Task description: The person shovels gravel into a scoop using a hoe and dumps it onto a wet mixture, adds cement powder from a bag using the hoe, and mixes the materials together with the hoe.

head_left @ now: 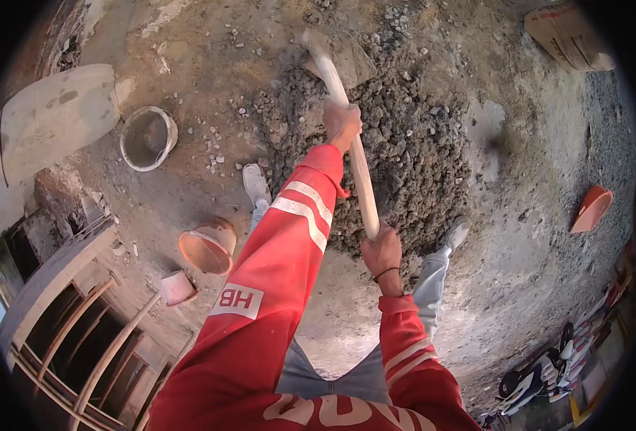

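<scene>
A long wooden handle [361, 172] runs from the top centre down to the middle of the view. Both of my hands grip it. My left hand [342, 123] is closed around its upper part, and my right hand [382, 251] is closed around its lower end, nearer my body. At the far end of the handle a flat, mud-coloured blade [350, 61] lies against the heap, its outline hard to separate from the soil. The dark, lumpy heap of wet mix [418, 158] spreads beneath and to the right of the handle, between and beyond my feet.
A pale bucket [148, 138] stands at the left, with an orange bucket [208, 246] and a small pink container [178, 288] below it. An orange scoop-like object [592, 209] lies at the right. A cardboard box [568, 36] sits at the upper right, a motorcycle [537, 377] at the lower right.
</scene>
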The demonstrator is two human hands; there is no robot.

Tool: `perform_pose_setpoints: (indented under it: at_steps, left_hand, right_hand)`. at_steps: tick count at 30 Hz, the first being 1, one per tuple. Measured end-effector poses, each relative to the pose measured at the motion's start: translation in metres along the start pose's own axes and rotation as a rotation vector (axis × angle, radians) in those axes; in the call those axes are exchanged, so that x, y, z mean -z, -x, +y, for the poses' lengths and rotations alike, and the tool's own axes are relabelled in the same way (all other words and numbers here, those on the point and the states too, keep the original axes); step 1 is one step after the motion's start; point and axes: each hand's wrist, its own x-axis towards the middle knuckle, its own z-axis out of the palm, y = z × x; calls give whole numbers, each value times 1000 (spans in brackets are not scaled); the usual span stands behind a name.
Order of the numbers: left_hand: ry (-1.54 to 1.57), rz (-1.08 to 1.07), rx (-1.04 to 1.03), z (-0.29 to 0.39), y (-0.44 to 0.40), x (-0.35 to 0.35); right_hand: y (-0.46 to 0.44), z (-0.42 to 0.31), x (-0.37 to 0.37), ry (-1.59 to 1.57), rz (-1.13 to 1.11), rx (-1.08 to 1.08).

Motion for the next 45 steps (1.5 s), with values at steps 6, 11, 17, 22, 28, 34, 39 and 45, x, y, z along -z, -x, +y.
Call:
perform_pose_setpoints:
  at_steps: [6, 11, 17, 22, 28, 34, 39, 45]
  left_hand:
    - [-408, 1, 255, -162, 116, -9]
    - [-340, 111, 313, -154, 192, 55]
    - [262, -143, 338, -124, 187, 139]
    - [751, 266, 472, -192, 174, 312]
    - [1677, 822, 966, -345, 153, 485]
    - [1801, 1147, 849, -560, 103, 530]
    - [1328, 867, 665, -595, 140, 583]
    - [1023, 923, 708, -409, 179, 667]
  right_hand:
    - [152, 60, -7, 95, -107, -215]
    - [213, 59, -16, 235, -121, -244]
    - [196, 41, -18, 325, -41, -2]
    - [157, -24, 4, 393, -86, 41]
    - [128, -66, -7, 691, -122, 110]
    - [117, -163, -79, 715, -112, -13]
    - [142, -183, -74, 640, -10, -100]
    - [100, -192, -36, 537, 35, -201]
